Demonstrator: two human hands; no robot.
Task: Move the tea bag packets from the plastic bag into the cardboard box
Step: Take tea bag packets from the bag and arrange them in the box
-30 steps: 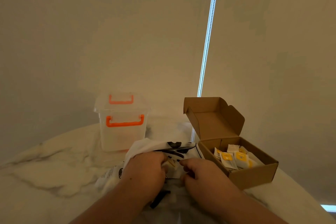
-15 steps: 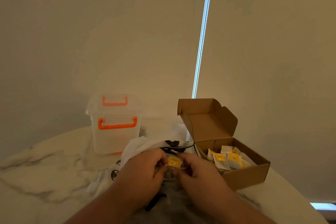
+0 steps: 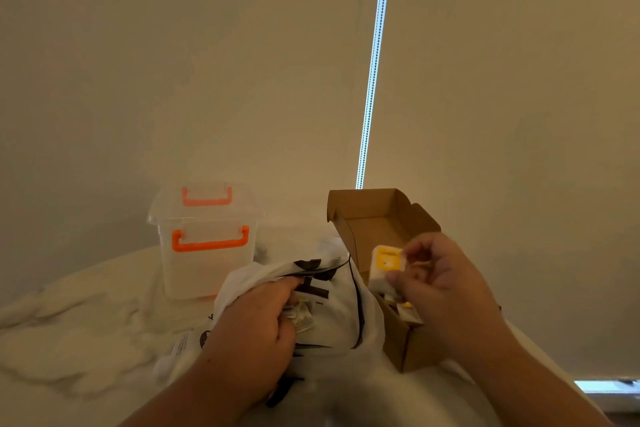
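A white plastic bag point(image 3: 337, 308) with black print lies crumpled on the table in front of me. My left hand point(image 3: 256, 326) grips the bag's opening, where pale tea bag packets point(image 3: 302, 317) show beside its fingers. My right hand point(image 3: 440, 284) pinches a white and yellow tea bag packet point(image 3: 385, 265) and holds it above the open brown cardboard box point(image 3: 403, 340), whose lid point(image 3: 375, 222) stands up behind. A few packets point(image 3: 407, 310) lie inside the box, mostly hidden by my right hand.
A clear plastic tub point(image 3: 207, 253) with orange handles stands at the back left on the white marble table point(image 3: 76, 340). A closed blind point(image 3: 485, 80) with a bright slit fills the background. The table's round edge runs close behind the box.
My right hand has lifted a yellow packet out of the bag and carried it right, over the box. My left hand stays on the bag.
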